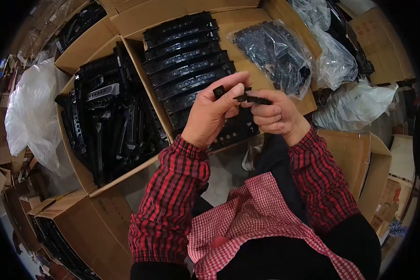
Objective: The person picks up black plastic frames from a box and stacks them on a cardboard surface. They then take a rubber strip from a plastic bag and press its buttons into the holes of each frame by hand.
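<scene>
My left hand [211, 112] is closed on a small black part [219, 92], pinched between thumb and fingers. Close beside it, my right hand [277, 112] grips a dark strip-like piece [258, 100], its fingers curled. The two held pieces meet or nearly meet between the hands; whether they are joined I cannot tell. Below and behind the hands lies a row of long black perforated parts [186, 60] in a cardboard box. A clear plastic bag of small black parts [275, 53] rests in the same box, beyond my right hand.
At left, a cardboard box [74, 163] holds jumbled black parts [102, 93]. White plastic wrapping [32, 107] stands at far left. More plastic bags [354, 105] lie at right. Open cardboard boxes [345, 154] stand at lower right and a closed-sided one [88, 228] at lower left.
</scene>
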Motion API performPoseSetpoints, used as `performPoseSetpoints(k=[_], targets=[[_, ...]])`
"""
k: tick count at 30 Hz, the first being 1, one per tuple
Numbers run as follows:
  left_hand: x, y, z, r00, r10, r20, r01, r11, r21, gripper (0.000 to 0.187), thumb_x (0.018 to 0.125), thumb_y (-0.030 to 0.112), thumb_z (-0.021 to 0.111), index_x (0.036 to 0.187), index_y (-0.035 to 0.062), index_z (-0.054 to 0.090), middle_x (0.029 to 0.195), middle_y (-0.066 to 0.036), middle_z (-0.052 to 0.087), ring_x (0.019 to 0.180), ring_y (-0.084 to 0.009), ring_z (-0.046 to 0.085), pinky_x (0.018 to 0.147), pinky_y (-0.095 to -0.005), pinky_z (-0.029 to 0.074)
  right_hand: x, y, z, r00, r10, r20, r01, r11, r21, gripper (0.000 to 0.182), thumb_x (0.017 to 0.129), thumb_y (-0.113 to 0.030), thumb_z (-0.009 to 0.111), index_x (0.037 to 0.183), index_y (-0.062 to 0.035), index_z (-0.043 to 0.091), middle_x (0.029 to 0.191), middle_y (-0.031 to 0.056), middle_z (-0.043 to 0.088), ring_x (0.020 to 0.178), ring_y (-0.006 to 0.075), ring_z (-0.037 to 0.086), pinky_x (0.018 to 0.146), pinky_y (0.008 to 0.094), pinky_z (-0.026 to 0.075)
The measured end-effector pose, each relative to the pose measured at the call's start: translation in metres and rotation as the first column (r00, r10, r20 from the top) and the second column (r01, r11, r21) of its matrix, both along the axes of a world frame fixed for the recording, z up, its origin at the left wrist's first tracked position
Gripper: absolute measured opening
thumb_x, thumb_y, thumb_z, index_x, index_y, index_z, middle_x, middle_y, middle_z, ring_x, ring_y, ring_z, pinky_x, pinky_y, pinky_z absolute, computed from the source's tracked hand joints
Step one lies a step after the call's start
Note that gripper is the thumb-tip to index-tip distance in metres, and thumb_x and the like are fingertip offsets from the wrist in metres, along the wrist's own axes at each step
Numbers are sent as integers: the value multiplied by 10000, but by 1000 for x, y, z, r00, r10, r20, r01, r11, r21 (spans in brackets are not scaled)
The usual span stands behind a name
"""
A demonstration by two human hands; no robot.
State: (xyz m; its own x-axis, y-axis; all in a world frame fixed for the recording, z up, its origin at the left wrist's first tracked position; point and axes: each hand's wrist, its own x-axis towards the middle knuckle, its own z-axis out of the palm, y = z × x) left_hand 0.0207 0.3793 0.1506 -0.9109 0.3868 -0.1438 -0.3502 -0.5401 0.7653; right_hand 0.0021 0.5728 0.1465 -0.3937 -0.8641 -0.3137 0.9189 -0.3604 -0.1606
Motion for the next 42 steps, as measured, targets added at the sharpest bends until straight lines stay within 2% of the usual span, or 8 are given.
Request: performPoseSetpoints(k=[2, 11, 15, 20, 29, 34, 35, 42], targets=[[-1, -3, 3, 999, -19, -32, 16, 996, -85, 389, 965, 243, 454, 1276, 10, 472, 1146, -83, 571, 819, -84, 534, 620, -215, 421, 0, -3, -1, 999, 3, 38, -3, 1000, -1, 352, 986, -229, 326, 987, 37, 556, 453, -65, 303, 358, 34, 273, 272, 169, 267], [-4, -9, -4, 997, 63, 53, -69, 990, 122, 427, 977, 297, 412, 1262, -15, 477, 1106, -93, 603, 797, -77, 514, 609, -183, 390, -6, 0, -13, 980, -60, 190, 80, 992, -100, 335, 984, -224, 298, 1021, 43, 497, 487, -64, 335, 377, 45, 306, 296, 192, 306], [-4, -10, -6, 991, 80, 109, -83, 996, 21, 264, 910, 208, 579, 1089, 16, 603, 821, -6, 589, 701, -61, 491, 587, -191, 371, -7, -5, -15, 979, -43, 199, 68, 991, -119, 330, 982, -229, 294, 1043, 38, 478, 499, -67, 338, 384, 40, 310, 307, 185, 311], [-4, -10, -6, 963, 127, 237, -144, 988, 56, 177, 897, 197, 595, 936, 29, 633, 786, -14, 593, 668, -68, 488, 558, -196, 363, -6, -6, -15, 983, -17, 183, 33, 996, -83, 339, 978, -226, 304, 1047, 43, 499, 496, -64, 331, 384, 35, 304, 306, 178, 305], [-6, -17, -13, 911, 202, 360, -236, 970, 54, 163, 857, 198, 619, 884, 39, 593, 736, -21, 580, 613, -76, 478, 493, -193, 336, -6, -12, -10, 986, -16, 163, -18, 978, 207, 437, 977, -330, 303, 1037, 36, 534, 494, -32, 342, 389, 58, 327, 309, 195, 316], [-5, -25, -13, 872, 225, 435, -259, 966, 19, 171, 877, 208, 587, 940, 50, 587, 727, 3, 539, 581, -53, 446, 426, -164, 300, -5, -2, -10, 998, -50, -22, 55, 915, 401, 510, 953, -415, 407, 1056, 67, 534, 670, 94, 622, 506, 133, 585, 392, 195, 461], [-4, -26, -13, 865, 233, 443, -269, 963, 18, 168, 877, 207, 587, 939, 51, 586, 727, 3, 539, 581, -53, 447, 423, -163, 299, -9, 5, -24, 1000, -8, -13, 11, 970, 242, 524, 949, -423, 414, 1052, 75, 539, 783, 170, 660, 601, 191, 650, 443, 219, 513], [-2, -34, -15, 834, 236, 499, -286, 958, 25, 167, 868, 204, 599, 918, 49, 565, 802, -69, 616, 591, -74, 498, 430, -170, 329, -7, -2, -17, 999, 13, -30, -1, 925, 380, 381, 928, -329, 501, 999, 39, 566, 722, 95, 633, 554, 123, 597, 428, 196, 478]])
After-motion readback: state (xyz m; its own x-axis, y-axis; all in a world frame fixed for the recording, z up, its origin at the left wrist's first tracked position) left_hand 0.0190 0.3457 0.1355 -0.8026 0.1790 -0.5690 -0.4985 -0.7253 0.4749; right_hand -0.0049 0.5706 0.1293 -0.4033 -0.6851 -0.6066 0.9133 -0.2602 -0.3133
